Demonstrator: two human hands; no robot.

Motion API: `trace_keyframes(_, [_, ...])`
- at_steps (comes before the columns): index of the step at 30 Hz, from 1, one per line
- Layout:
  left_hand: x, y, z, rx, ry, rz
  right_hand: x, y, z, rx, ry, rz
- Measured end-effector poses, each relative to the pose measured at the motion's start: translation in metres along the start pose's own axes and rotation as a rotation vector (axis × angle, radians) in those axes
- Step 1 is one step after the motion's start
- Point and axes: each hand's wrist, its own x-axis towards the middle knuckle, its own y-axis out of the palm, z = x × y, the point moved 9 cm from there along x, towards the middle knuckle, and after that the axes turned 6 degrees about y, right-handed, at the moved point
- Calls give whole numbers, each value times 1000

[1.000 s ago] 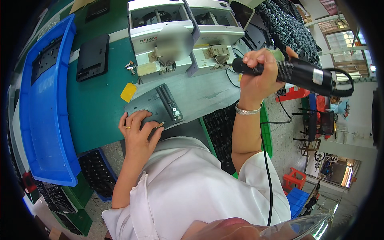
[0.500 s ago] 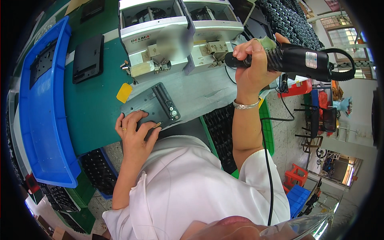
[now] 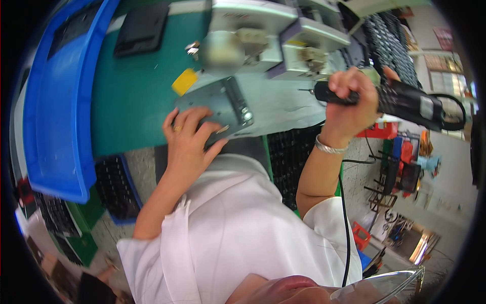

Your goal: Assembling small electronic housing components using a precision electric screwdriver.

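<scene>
My left hand (image 3: 190, 134) lies on a flat dark grey plate (image 3: 212, 101), fingers spread over its near left part. A small brass-coloured bit (image 3: 223, 129) shows at the index fingertip; whether it is loose cannot be made out. Along the plate's right side runs a raised black bar with shiny round metal parts at its near end. My right hand (image 3: 354, 99) is closed round a black electric screwdriver (image 3: 412, 104), held level above the bench's right side. Its thin bit points left, apart from the plate. A yellow piece (image 3: 185, 81) rests just beyond the plate.
Silver machines (image 3: 253, 17) stand at the back, blurred. A long blue tray (image 3: 58, 121) is at the left, beside a black panel (image 3: 142, 30) on the green bench mat (image 3: 126, 101). The screwdriver's cord (image 3: 344, 218) hangs past my right arm. Crates of black parts (image 3: 119, 187) sit below the bench.
The view has shifted, so the bench appears farther right. The screwdriver has come lower, and its bit now shows. My left hand keeps its place on the plate.
</scene>
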Motion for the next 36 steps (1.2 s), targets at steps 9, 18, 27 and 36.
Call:
trace_keyframes(9, [-5, 6, 13, -104, -63, 1, -92, 90, -59, 106, 309, 253])
trace_keyframes(18, [-8, 5, 12, -140, -57, -47, -113, 107, -72, -55, 239, 419])
trace_keyframes(27, [-7, 5, 13, -136, -61, -62, -113, 111, -71, -22, 185, 456])
trace_keyframes(36, [-9, 7, 13, -158, -70, -42, -115, 115, -72, -73, 250, 503])
